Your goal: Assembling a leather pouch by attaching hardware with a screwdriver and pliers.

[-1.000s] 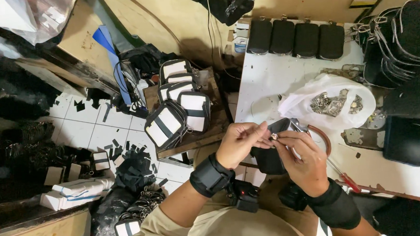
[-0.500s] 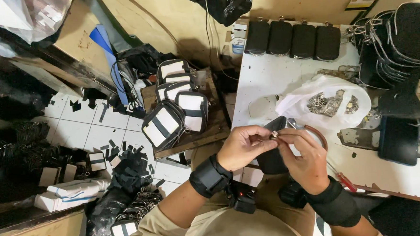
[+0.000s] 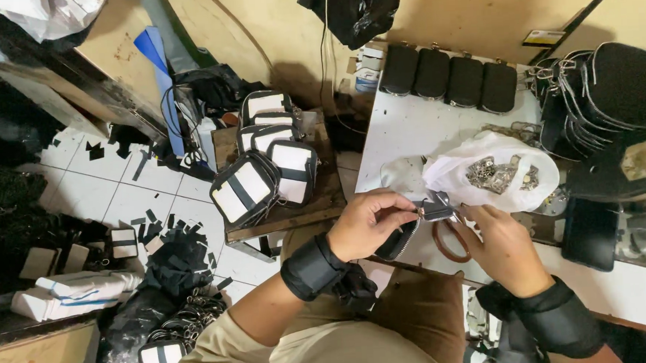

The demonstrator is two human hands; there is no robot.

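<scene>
Both hands meet at the near edge of the white table (image 3: 423,132). The left hand (image 3: 366,223) pinches the zipper of a small black pouch (image 3: 407,232); the right hand (image 3: 500,249) grips its other end, just near a white bag of metal fittings (image 3: 492,172).

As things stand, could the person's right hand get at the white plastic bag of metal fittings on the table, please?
Probably yes. The white plastic bag lies open on the white table just beyond the right hand, with nothing between them. But that hand, with the left hand, is busy on a small zipped pouch.
</scene>
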